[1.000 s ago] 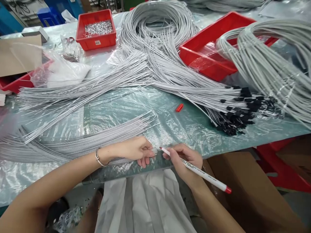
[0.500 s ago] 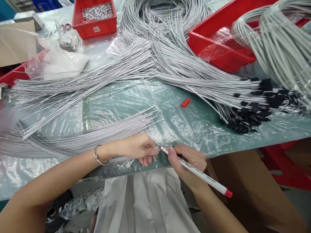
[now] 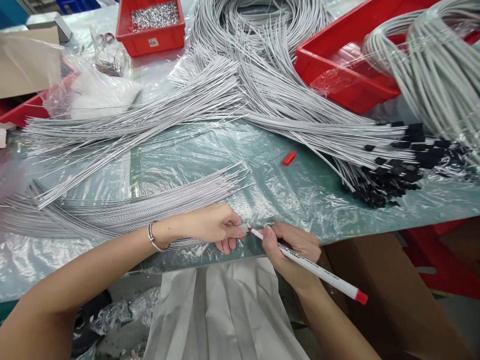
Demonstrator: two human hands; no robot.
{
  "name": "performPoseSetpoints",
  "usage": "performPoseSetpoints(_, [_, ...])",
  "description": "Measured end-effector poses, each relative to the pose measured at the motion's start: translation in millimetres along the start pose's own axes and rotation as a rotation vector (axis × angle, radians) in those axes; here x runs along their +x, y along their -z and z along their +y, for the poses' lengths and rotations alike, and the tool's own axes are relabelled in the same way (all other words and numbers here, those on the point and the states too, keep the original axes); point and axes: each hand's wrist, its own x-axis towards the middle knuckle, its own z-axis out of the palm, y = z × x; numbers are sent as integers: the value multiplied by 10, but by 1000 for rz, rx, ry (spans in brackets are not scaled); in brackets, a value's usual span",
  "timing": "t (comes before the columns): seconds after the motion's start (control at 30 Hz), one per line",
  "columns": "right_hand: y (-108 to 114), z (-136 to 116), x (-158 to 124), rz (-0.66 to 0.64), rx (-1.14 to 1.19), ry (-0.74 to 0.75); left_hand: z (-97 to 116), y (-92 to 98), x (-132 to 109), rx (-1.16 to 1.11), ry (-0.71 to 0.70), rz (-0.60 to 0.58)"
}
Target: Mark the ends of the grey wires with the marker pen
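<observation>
My left hand (image 3: 213, 227) is closed at the table's front edge, pinching the ends of a flat bundle of thin grey wires (image 3: 123, 210) that fans out to the left. A bracelet sits on that wrist. My right hand (image 3: 290, 247) grips a white marker with a red end (image 3: 318, 272), and its red tip touches the wire ends held between my left fingers. A small red pen cap (image 3: 289, 158) lies on the plastic-covered table beyond my hands.
More grey wire bundles (image 3: 210, 100) spread across the table. Wires with black connectors (image 3: 397, 170) lie at the right. A red bin of small metal parts (image 3: 150, 37) stands at the back, a red tray (image 3: 337, 75) at the right, cardboard boxes (image 3: 382, 300) below the edge.
Both hands stay together at the wire ends. The marker has shifted slightly, and the view has moved a little closer to the table.
</observation>
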Motion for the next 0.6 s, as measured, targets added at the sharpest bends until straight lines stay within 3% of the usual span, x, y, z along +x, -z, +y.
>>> performPoseSetpoints(0.3, [27,-1,-10,-11,24,-15,-5,-12,1,0,7,7])
performPoseSetpoints(0.43, [39,15,-40,106,237,-249,-21,-27,-23,32,-40,10])
performPoseSetpoints(0.53, [68,45,-45,206,500,-417,107,-63,-173,281,-141,178])
performPoseSetpoints(0.6, [91,69,-48,164,494,-444,276,-138,-334,548,-252,341])
